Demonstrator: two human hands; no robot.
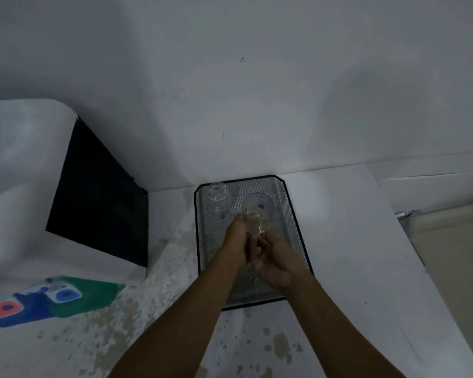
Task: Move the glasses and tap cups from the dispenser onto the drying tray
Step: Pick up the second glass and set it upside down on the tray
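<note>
A black mesh drying tray (292,214) lies on the floor against the white wall. A clear glass (217,196) stands at the tray's back left corner. A second clear glass with a blue mark (258,207) is held just above the tray's middle. My left hand (236,241) grips its side near the base, and my right hand (273,264) pinches its stem or handle from below. Both hands meet over the tray. The white water dispenser (19,173) stands at the left, with its red tap (7,308) and blue tap (64,294) in view.
The dispenser's black rear grille (99,197) faces the tray, about a hand's width to its left. The floor (175,336) is white with worn, stained patches. A raised white step (393,186) runs along the right.
</note>
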